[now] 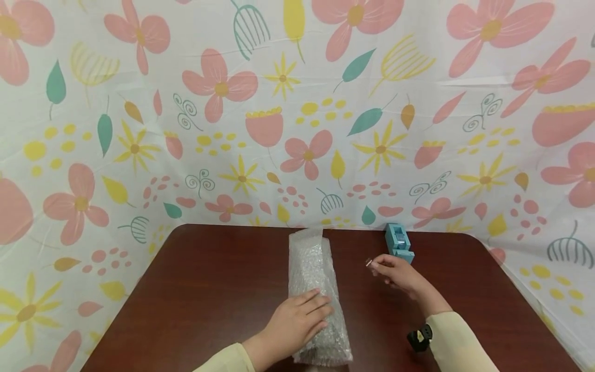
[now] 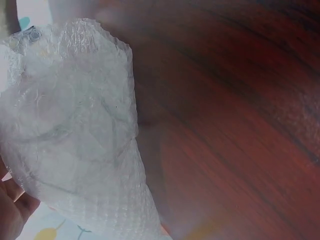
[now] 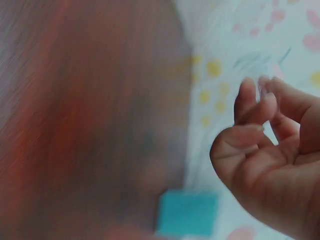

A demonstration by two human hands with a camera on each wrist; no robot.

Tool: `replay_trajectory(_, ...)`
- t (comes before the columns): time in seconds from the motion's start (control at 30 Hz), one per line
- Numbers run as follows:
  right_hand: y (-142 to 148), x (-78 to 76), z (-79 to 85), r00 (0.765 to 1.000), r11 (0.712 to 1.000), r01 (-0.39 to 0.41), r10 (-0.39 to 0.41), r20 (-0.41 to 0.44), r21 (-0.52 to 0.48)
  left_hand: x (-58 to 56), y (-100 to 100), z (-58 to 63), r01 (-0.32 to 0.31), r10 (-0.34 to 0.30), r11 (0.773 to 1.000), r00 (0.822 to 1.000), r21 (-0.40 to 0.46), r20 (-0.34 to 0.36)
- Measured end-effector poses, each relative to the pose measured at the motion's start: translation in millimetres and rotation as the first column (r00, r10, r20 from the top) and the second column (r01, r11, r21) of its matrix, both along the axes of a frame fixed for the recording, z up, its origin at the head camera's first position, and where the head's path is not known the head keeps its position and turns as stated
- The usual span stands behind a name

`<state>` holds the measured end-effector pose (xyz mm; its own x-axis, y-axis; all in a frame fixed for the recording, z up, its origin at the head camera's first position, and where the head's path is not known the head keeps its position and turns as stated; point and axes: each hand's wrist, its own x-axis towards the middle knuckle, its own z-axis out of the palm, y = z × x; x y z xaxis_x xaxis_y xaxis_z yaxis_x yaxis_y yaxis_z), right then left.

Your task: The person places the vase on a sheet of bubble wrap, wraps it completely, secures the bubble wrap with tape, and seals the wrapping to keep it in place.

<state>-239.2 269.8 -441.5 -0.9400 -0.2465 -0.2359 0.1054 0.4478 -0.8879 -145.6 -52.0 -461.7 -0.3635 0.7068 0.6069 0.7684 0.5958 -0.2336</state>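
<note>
A long bundle of clear bubble wrap (image 1: pixel 312 268) lies lengthwise on the dark wooden table. My left hand (image 1: pixel 297 323) rests on its lower half with the fingers extended across it. What is wrapped inside is hidden by the layers. In the left wrist view the bubble wrap (image 2: pixel 75 120) fills the left side, and part of my left hand (image 2: pixel 15 207) shows at its edge. To the right of the bundle, my right hand (image 1: pixel 395 274) pinches a small shiny strip of clear tape (image 1: pixel 369 263) between thumb and fingers. Just behind that hand stands a blue tape dispenser (image 1: pixel 397 238).
The brown table (image 1: pixel 223 279) runs back to a flower-printed cloth (image 1: pixel 279 139) that hangs along its far side and both flanks. A black wrist camera (image 1: pixel 420 338) sits at the right sleeve.
</note>
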Motion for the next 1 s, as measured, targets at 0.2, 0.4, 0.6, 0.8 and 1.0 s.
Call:
replay_trajectory(0.2, -39, -0.6, 27.2, 0.974, 0.974, -0.225, 0.224, -0.042, -0.025, 0.8, 2, 0.1, -0.022, 0.022, 1.000, 0.999, -0.015, 0.028)
replay_trajectory(0.4, -68, -6.4, 36.4, 0.950, 0.952, -0.307, 0.305, -0.063, -0.016, 1.6, 6, 1.6, -0.033, 0.034, 0.999, 0.998, -0.027, 0.061)
replay_trajectory(0.6, -92, -13.0, 43.7, 0.931, 0.936, -0.348, 0.351, -0.097, 0.046, 1.6, 8, 2.6, -0.024, 0.025, 1.000, 0.996, -0.017, 0.080)
replay_trajectory(0.8, -108, -14.5, 47.1, 0.903, 0.910, -0.405, 0.413, -0.116, 0.086, 1.5, 9, 2.6, -0.022, 0.024, 1.000, 0.995, -0.019, 0.094)
replay_trajectory(1.0, -120, -14.3, 39.3, 0.902, 0.910, -0.392, 0.409, -0.141, 0.132, 1.0, 8, 2.5, -0.017, 0.018, 1.000, 0.997, -0.020, 0.079)
